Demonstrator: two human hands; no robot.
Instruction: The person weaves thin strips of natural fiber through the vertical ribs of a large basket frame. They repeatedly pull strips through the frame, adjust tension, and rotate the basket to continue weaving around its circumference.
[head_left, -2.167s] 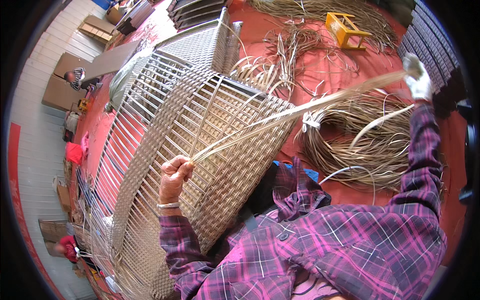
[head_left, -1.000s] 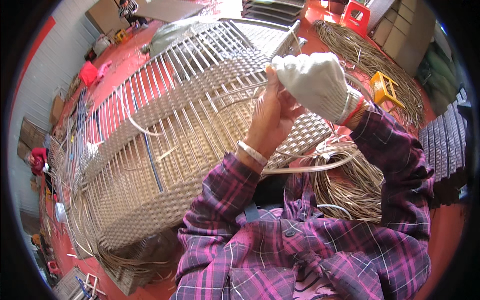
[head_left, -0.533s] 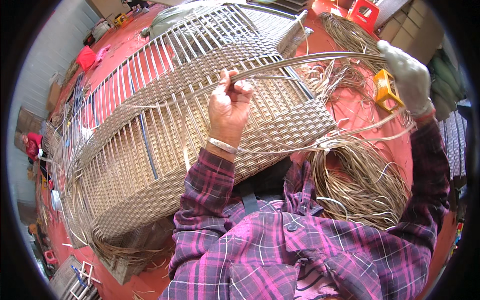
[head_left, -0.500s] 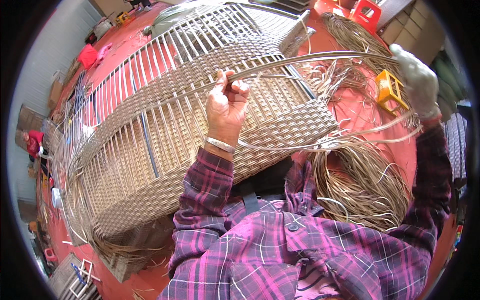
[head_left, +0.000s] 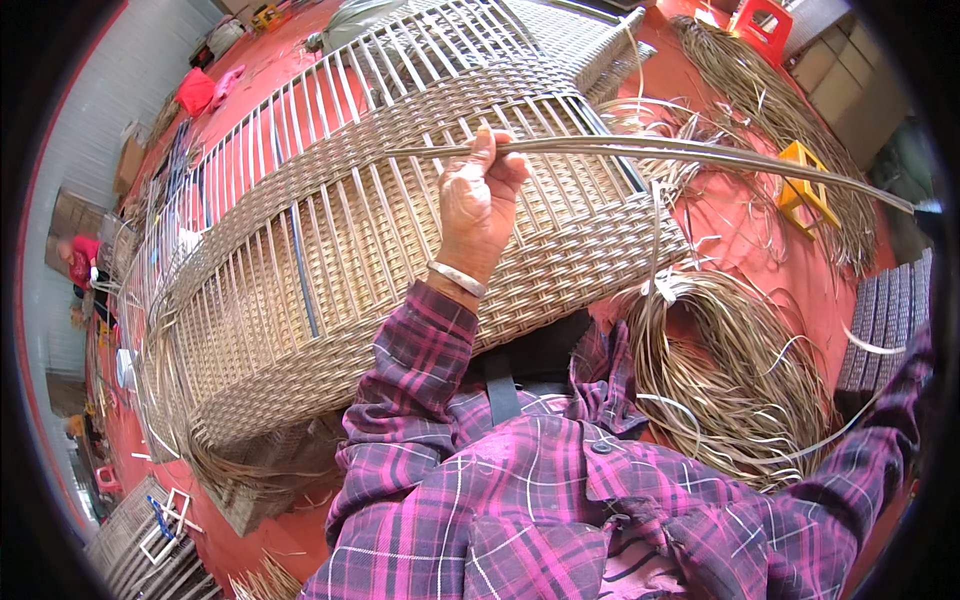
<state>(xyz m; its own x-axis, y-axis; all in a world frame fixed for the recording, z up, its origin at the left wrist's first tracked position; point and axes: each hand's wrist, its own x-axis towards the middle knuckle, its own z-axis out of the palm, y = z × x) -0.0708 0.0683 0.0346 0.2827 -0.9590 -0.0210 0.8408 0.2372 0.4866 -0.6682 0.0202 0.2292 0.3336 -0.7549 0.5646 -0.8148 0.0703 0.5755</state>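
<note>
**Weaving a big wicker frame**

Down at the bottom, close to us, a person in a purple checked shirt [head_left: 560, 510] is leaning over the work. Beside the person's right side, a big loose bundle of tan strips [head_left: 735, 385] is lying on the red floor [head_left: 745, 240].

A bit farther up, the left hand [head_left: 478, 205] is reaching out over the woven frame [head_left: 330, 250]. Its fingers are curling tight around a long flat strip [head_left: 700, 155], with a silver bangle [head_left: 456, 279] sitting on the wrist. That strip is running from the hand far out to the right edge. The right hand is out past the dark rim there, so I cannot tell if it is open or closed.

Under the hand, the frame is resting tilted, partly woven, with bare ribs showing.

Farther off, a yellow stool [head_left: 803, 178] is standing on the floor. A red stool [head_left: 765, 22] is standing at the very back, near more strips.
</note>
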